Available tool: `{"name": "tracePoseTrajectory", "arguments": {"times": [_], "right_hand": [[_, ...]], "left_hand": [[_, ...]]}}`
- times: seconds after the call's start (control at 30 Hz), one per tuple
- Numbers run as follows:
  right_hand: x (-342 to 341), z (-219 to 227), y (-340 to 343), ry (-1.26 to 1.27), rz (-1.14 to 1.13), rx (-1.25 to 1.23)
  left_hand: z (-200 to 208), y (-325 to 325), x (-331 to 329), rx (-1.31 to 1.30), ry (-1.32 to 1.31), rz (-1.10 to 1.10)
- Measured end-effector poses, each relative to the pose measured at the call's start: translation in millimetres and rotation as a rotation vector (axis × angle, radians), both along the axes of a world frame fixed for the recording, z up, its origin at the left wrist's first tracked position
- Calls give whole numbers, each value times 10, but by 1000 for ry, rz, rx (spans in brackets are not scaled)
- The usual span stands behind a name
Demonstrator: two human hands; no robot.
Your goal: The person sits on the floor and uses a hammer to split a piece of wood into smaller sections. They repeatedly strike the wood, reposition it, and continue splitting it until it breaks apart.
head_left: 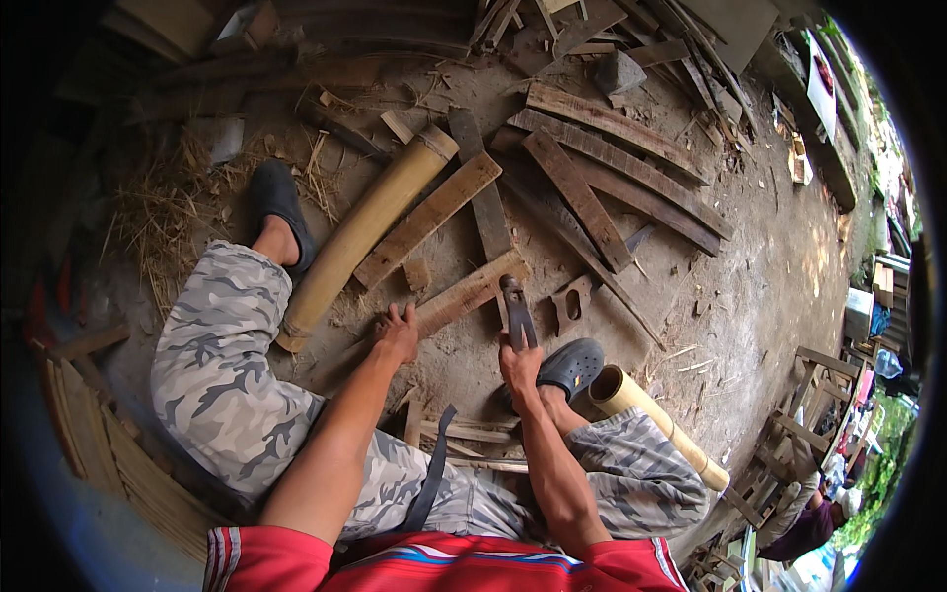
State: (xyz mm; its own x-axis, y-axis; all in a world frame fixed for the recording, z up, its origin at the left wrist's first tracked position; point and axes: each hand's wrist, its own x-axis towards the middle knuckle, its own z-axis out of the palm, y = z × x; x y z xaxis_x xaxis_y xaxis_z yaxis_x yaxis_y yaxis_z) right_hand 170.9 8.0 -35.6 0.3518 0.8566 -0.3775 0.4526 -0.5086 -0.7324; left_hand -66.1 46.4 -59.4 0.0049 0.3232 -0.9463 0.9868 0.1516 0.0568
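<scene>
My left hand (397, 335) grips the near end of a short wooden board (469, 294) that lies slanting on the dirt floor, its fingers curled over the wood. In my right hand (520, 365) is a hammer (516, 311), its dark head close to the board's right end. A wooden saw handle (571, 304) with an oval hole lies just right of the hammer. Beyond the board are a small wood block (416, 273) and another plank (429, 219). A thick bamboo pole (367, 232) stretches along the left side of that plank.
Several dark planks (621, 163) lie piled at the far right. A hollow bamboo piece (656, 419) rests beside my right leg. Dry straw (173, 212) is scattered at the left near my shoe (281, 212). Another person (804, 523) is at the far lower right, near wooden frames.
</scene>
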Motion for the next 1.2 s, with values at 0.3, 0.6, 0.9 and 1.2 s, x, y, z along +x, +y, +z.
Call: {"name": "tracePoseTrajectory", "arguments": {"times": [0.3, 0.6, 0.9, 1.2], "right_hand": [[-78, -99, -58, -114, 119, -239], [-133, 5, -12, -192, 172, 80], [-190, 350, 105, -128, 89, 245], [-25, 214, 269, -39, 51, -145]], "left_hand": [[-17, -33, -5, 40, -11, -1], [133, 49, 41, -2, -14, 64], [40, -7, -1, 13, 21, 45], [222, 172, -36, 1, -30, 31]]}}
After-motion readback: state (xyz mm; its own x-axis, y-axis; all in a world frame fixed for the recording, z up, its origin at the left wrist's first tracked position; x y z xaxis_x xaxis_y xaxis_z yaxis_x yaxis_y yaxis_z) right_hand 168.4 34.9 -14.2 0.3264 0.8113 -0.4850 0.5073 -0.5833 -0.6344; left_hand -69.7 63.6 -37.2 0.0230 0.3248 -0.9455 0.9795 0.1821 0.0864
